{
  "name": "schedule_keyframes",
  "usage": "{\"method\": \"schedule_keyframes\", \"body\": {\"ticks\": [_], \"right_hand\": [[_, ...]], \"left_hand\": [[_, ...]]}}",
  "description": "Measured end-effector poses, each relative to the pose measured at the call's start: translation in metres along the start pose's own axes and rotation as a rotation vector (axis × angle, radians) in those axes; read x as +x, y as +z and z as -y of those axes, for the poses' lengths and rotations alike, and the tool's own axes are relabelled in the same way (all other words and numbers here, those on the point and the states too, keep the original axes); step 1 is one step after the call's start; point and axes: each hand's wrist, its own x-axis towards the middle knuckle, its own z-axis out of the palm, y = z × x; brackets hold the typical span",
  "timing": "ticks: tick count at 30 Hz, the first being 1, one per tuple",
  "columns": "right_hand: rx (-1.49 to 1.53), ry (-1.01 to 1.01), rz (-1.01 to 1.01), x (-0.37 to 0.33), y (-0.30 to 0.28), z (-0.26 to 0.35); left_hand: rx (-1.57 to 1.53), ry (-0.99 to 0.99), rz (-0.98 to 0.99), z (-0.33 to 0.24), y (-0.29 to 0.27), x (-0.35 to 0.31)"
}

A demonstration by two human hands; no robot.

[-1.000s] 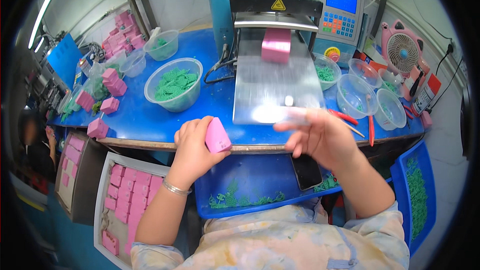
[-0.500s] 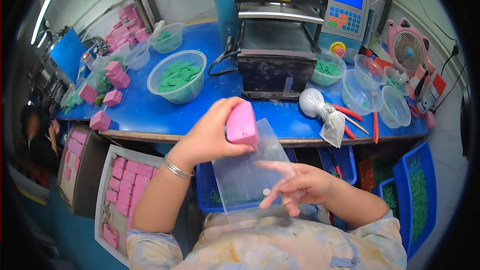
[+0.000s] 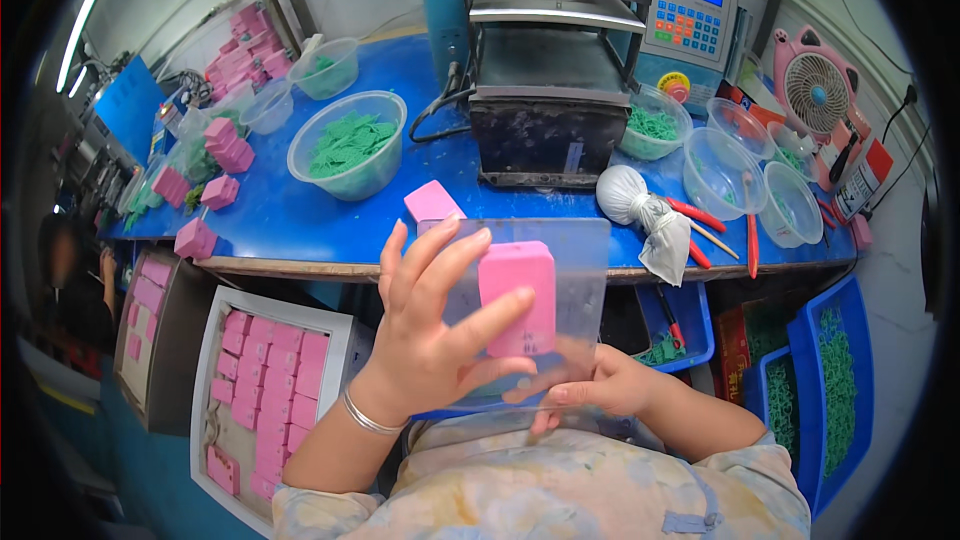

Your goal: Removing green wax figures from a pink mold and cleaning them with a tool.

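Observation:
A flat pink block (image 3: 518, 302) with rounded corners rests on a clear plastic sheet (image 3: 575, 250) in front of my body. My left hand (image 3: 425, 325) is over the sheet's left side, fingers spread, with one fingertip against the block. The near right edge of the sheet is in my right hand (image 3: 600, 380), whose thumb is on top and whose other fingers show blurrily through the plastic. Beyond my left fingertips, a second pink block (image 3: 432, 202) lies on the blue table (image 3: 340, 230) close to its front edge.
A black press (image 3: 550, 135) stands at the back centre. Tubs of green pieces (image 3: 350, 150) are to its left and right. A white cloth bundle (image 3: 622, 195) and red-handled tools (image 3: 697, 218) lie right. Pink blocks fill a white tray (image 3: 265, 380) at lower left; blue bins (image 3: 835, 390) stand right.
The pink block that my left hand gripped now lies on the sheet, and those fingers have spread. A second pink block has appeared on the table edge. The sheet has turned more upright.

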Motion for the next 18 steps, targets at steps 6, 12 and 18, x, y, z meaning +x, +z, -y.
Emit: {"method": "schedule_keyframes", "body": {"ticks": [6, 12, 18], "right_hand": [[-0.378, -0.070, -0.005, -0.005, -0.006, -0.012], [-0.358, -0.166, -0.037, -0.004, -0.011, -0.020], [-0.143, 0.042, -0.067, -0.006, -0.003, 0.003]], "left_hand": [[-0.066, 0.145, -0.282, -0.013, 0.008, -0.022], [-0.098, 0.144, -0.349, -0.009, 0.021, -0.026], [-0.074, -0.126, -0.106, 0.010, 0.036, -0.014]]}}
